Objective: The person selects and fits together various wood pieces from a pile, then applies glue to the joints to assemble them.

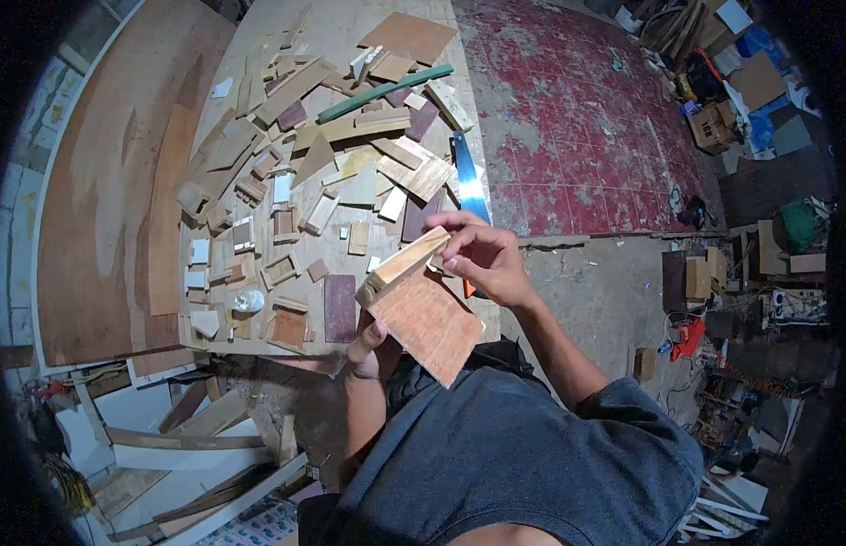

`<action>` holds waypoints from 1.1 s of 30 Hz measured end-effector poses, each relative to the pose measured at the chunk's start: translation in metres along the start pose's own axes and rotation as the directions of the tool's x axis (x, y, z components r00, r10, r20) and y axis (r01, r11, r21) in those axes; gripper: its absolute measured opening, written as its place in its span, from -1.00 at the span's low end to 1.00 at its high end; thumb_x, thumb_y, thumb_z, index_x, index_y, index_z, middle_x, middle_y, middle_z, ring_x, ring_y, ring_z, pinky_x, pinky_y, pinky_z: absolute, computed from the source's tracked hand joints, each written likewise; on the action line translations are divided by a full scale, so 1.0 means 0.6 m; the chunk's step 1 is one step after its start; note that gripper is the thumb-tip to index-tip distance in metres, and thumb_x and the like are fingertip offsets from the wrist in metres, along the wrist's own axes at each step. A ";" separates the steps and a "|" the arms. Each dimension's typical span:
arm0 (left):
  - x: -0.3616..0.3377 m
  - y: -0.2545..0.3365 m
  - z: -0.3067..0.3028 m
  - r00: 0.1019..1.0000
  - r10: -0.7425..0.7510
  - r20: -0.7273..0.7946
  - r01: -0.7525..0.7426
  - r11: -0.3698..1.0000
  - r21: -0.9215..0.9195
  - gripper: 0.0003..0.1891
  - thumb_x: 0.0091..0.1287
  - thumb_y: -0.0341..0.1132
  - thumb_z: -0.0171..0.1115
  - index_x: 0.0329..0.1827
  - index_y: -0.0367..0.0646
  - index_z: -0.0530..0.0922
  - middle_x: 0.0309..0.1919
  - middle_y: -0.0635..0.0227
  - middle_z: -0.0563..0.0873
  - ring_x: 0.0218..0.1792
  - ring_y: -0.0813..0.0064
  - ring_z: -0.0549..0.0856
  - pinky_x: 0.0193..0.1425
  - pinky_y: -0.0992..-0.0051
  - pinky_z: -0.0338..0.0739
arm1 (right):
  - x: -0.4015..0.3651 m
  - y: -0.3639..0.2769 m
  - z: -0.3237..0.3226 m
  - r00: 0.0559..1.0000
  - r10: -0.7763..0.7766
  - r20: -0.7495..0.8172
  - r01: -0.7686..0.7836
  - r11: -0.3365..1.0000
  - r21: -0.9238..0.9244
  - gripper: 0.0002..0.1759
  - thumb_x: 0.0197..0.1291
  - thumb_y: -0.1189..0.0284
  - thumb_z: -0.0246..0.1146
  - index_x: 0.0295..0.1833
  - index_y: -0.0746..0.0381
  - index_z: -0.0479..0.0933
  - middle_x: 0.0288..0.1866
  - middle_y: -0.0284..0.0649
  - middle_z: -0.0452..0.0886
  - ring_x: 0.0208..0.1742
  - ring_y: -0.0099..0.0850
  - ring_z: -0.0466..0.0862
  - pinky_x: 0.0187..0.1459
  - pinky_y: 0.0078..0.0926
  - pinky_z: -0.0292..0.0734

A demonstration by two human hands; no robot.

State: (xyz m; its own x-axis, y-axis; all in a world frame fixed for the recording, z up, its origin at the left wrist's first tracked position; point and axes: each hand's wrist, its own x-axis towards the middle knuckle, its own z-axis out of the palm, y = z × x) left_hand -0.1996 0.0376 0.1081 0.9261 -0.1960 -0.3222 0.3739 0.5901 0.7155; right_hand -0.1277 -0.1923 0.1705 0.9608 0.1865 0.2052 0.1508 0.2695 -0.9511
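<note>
In front of my body I hold a wooden piece made of a flat reddish plywood panel and a pale wood strip along its upper edge. It is tilted above the near edge of the table. My left hand grips the lower left corner, its thumb on the panel and the other fingers mostly hidden behind. The fingers of my right hand are curled and pinch the strip's right end. A handsaw with a shiny blue-white blade lies beyond my right hand, its orange handle partly hidden by that hand and the panel.
Wood offcuts, a green strip and small open wooden boxes cover much of the worktable. A clear plastic item sits near its front edge. Scrap boards lean at lower left. Worn red flooring lies right.
</note>
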 end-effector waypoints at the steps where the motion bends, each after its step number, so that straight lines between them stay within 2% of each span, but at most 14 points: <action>1: -0.008 -0.001 -0.001 1.000 0.016 -0.006 -0.016 1.000 -0.015 -0.33 0.23 -0.13 0.28 0.36 -0.24 0.32 0.22 0.20 0.52 0.21 0.26 0.50 0.32 0.23 0.38 | -0.007 -0.003 -0.002 1.000 0.000 0.006 0.000 1.000 0.008 -0.92 0.16 0.63 0.31 -0.21 0.33 0.61 0.24 -0.04 0.50 0.22 -0.36 0.52 0.21 -0.33 0.46; 3: -0.020 -0.004 -0.002 0.999 0.049 -0.014 -0.050 0.998 -0.047 -0.27 0.20 -0.13 0.31 0.40 -0.24 0.28 0.26 0.19 0.49 0.26 0.21 0.48 0.36 0.20 0.36 | -0.019 -0.010 -0.012 0.991 0.133 -0.017 -0.133 0.991 -0.003 -0.85 0.18 0.59 0.30 -0.12 0.30 0.57 0.28 -0.06 0.47 0.26 -0.35 0.50 0.27 -0.30 0.40; 5: -0.029 -0.008 0.000 0.997 0.076 -0.021 -0.077 0.994 -0.082 -0.21 0.17 -0.12 0.34 0.43 -0.25 0.24 0.31 0.18 0.46 0.31 0.17 0.46 0.41 0.17 0.34 | -0.037 -0.007 -0.028 0.983 0.179 0.048 -0.178 0.984 -0.024 -0.62 0.16 0.45 0.36 0.09 0.27 0.52 0.31 -0.13 0.45 0.26 -0.35 0.50 0.25 -0.30 0.42; 6: -0.032 -0.010 0.007 0.991 0.107 0.078 -0.092 0.980 -0.174 -0.35 0.22 -0.34 0.29 0.39 -0.25 0.30 0.23 0.23 0.51 0.28 0.26 0.48 0.39 0.23 0.34 | -0.046 -0.015 -0.030 0.937 0.309 0.162 -0.285 0.946 -0.155 -0.47 0.11 0.36 0.42 0.18 0.26 0.47 0.31 -0.15 0.44 0.26 -0.35 0.50 0.24 -0.29 0.43; 8: -0.046 -0.017 0.016 0.993 0.121 -0.006 -0.121 0.989 -0.091 -0.25 0.15 -0.25 0.33 0.41 -0.28 0.26 0.26 0.18 0.48 0.30 0.19 0.47 0.40 0.18 0.33 | -0.065 -0.024 -0.023 0.821 0.490 0.293 -0.347 0.836 -0.425 -0.08 -0.08 0.11 0.53 0.38 0.23 0.33 0.29 -0.19 0.46 0.25 -0.34 0.51 0.21 -0.26 0.45; 11: -0.066 -0.020 0.037 0.981 0.183 -0.069 -0.185 0.982 -0.025 -0.14 0.07 -0.18 0.35 0.44 -0.30 0.19 0.31 0.10 0.43 0.33 0.13 0.44 0.41 0.15 0.33 | -0.091 -0.008 0.004 0.858 0.388 0.337 -0.179 0.840 -0.511 -0.01 -0.14 0.08 0.55 0.40 0.22 0.31 0.26 -0.15 0.48 0.21 -0.29 0.52 0.21 -0.23 0.44; 17: -0.093 -0.020 0.022 0.971 0.221 -0.087 -0.232 0.964 -0.131 0.01 0.05 -0.13 0.39 0.54 -0.15 0.00 0.41 0.04 0.30 0.41 0.05 0.33 0.45 0.04 0.26 | -0.096 -0.029 0.030 0.860 0.353 0.369 -0.176 0.883 -0.436 0.08 -0.21 0.05 0.58 0.42 0.23 0.26 0.25 -0.12 0.48 0.21 -0.27 0.51 0.21 -0.17 0.42; 21: -0.099 -0.022 0.017 0.975 0.203 -0.090 -0.215 0.964 -0.155 0.07 -0.01 -0.09 0.41 0.55 -0.12 -0.03 0.44 -0.01 0.25 0.41 0.01 0.31 0.44 0.02 0.28 | -0.102 -0.026 0.038 0.852 0.370 0.370 -0.164 0.860 -0.483 0.09 -0.21 0.02 0.57 0.42 0.23 0.25 0.23 -0.12 0.48 0.21 -0.28 0.50 0.19 -0.14 0.42; 24: -0.100 -0.036 -0.012 0.978 0.197 -0.069 -0.208 0.946 -0.248 0.10 -0.06 -0.05 0.42 0.54 -0.17 -0.01 0.43 -0.01 0.26 0.40 -0.01 0.33 0.44 0.02 0.28 | -0.112 0.011 0.037 0.835 0.376 0.401 -0.175 0.873 -0.455 -0.04 -0.04 0.01 0.49 0.41 0.21 0.27 0.23 -0.15 0.47 0.19 -0.33 0.51 0.18 -0.21 0.43; 26: -0.104 -0.046 -0.048 0.981 0.172 -0.085 -0.188 0.952 -0.243 0.11 -0.08 -0.04 0.43 0.53 -0.20 0.00 0.42 0.00 0.27 0.39 -0.02 0.34 0.43 0.02 0.29 | -0.127 0.074 0.033 0.806 0.531 0.261 -0.497 0.847 -0.188 -0.29 0.19 0.05 0.35 0.32 0.26 0.38 0.11 -0.16 0.54 -0.04 -0.40 0.63 -0.10 -0.41 0.60; 27: -0.108 -0.045 -0.056 0.984 0.147 -0.097 -0.167 0.957 -0.236 0.12 -0.10 -0.03 0.43 0.52 -0.23 0.01 0.41 0.01 0.28 0.38 -0.03 0.35 0.43 0.02 0.30 | -0.133 0.091 0.034 0.806 0.533 0.257 -0.498 0.846 -0.190 -0.29 0.19 0.05 0.35 0.32 0.26 0.38 0.11 -0.16 0.54 -0.04 -0.40 0.63 -0.10 -0.41 0.60; 29: -0.111 -0.046 -0.076 0.979 0.176 -0.100 -0.195 0.954 -0.228 0.10 -0.11 -0.07 0.42 0.51 -0.26 0.03 0.40 0.02 0.31 0.37 -0.03 0.37 0.43 0.02 0.30 | -0.135 0.121 0.039 0.623 0.696 0.358 -0.684 0.706 -0.182 -0.45 0.37 0.09 0.19 0.22 0.32 0.46 -0.03 -0.22 0.60 -0.20 -0.48 0.67 -0.25 -0.53 0.61; 31: -0.114 -0.062 -0.117 0.991 0.078 -0.112 -0.103 0.965 -0.243 0.06 -0.11 -0.11 0.39 0.50 -0.26 0.06 0.37 0.03 0.35 0.36 -0.02 0.39 0.44 0.02 0.30 | -0.147 0.144 0.062 0.533 0.720 0.444 -0.744 0.649 -0.159 -0.59 0.40 0.17 0.17 0.10 0.31 0.51 -0.20 -0.31 0.64 -0.33 -0.56 0.67 -0.31 -0.54 0.60; 33: -0.115 -0.065 -0.146 0.989 0.089 -0.116 -0.115 0.963 -0.242 0.02 -0.11 -0.17 0.35 0.48 -0.25 0.10 0.34 0.04 0.39 0.35 0.00 0.40 0.44 0.04 0.30 | -0.152 0.149 0.093 0.587 0.711 0.387 -0.727 0.674 -0.135 -0.68 0.39 0.24 0.19 0.01 0.29 0.52 -0.33 -0.39 0.65 -0.39 -0.62 0.66 -0.37 -0.61 0.58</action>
State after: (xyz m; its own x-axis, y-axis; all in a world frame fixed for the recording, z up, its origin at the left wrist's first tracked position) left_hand -0.2824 0.0966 0.0483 0.9439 -0.0507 -0.3263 0.2413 0.7805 0.5767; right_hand -0.2151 -0.1325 0.0796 0.5810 0.6671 -0.4663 -0.5651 -0.0817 -0.8210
